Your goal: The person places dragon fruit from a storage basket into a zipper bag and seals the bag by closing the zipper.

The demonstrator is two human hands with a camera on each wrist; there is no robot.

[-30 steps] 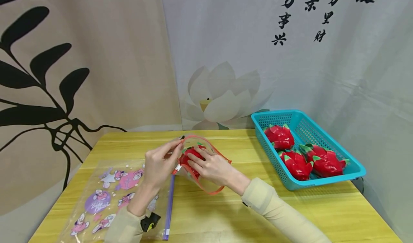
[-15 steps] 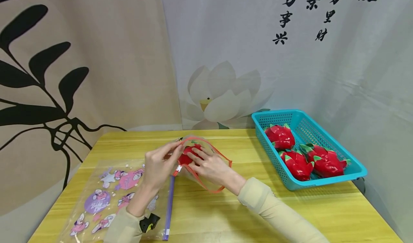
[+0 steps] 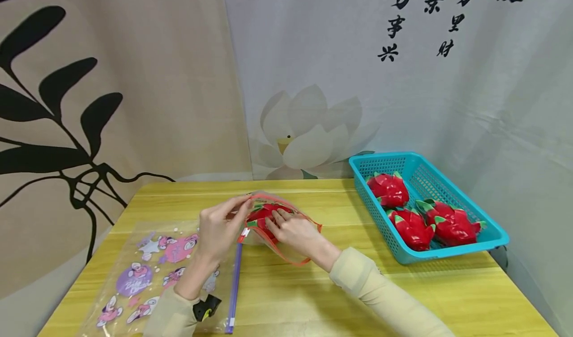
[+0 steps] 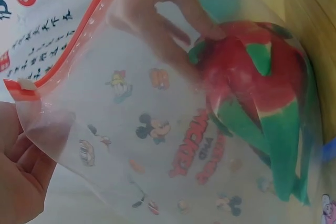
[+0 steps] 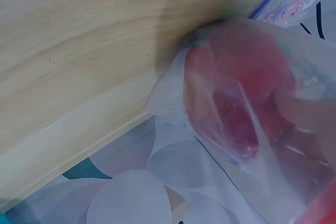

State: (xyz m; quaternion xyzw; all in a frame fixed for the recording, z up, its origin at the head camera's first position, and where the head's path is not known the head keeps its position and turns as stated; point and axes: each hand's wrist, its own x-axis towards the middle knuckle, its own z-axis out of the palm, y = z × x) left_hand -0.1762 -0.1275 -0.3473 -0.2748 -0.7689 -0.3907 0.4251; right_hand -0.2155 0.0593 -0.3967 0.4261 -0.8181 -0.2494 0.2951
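My left hand [image 3: 224,223] pinches the rim of a clear zip bag [image 3: 286,250] with an orange-red edge, near its white slider. The bag's mouth gapes toward me, and cartoon mouse prints show on it in the left wrist view. Inside lies a red dragon fruit [image 4: 247,72] with green leaf tips. My right hand [image 3: 293,232] reaches into the bag, its fingers touching the end of the dragon fruit. Seen from the right wrist, the film blurs these fingers [image 5: 302,114].
A second clear bag [image 3: 134,257] with pink prints and a purple zip [image 3: 234,292] lies flat at left, under my left forearm. At right stands a turquoise basket [image 3: 452,177] holding three more dragon fruits [image 3: 452,225]. Curtains hang behind the wooden table [image 3: 313,302].
The dragon fruit in the bag has turned and shows more of its leaves. My right fingers have shifted off its top toward its right side. The left hand keeps its hold.
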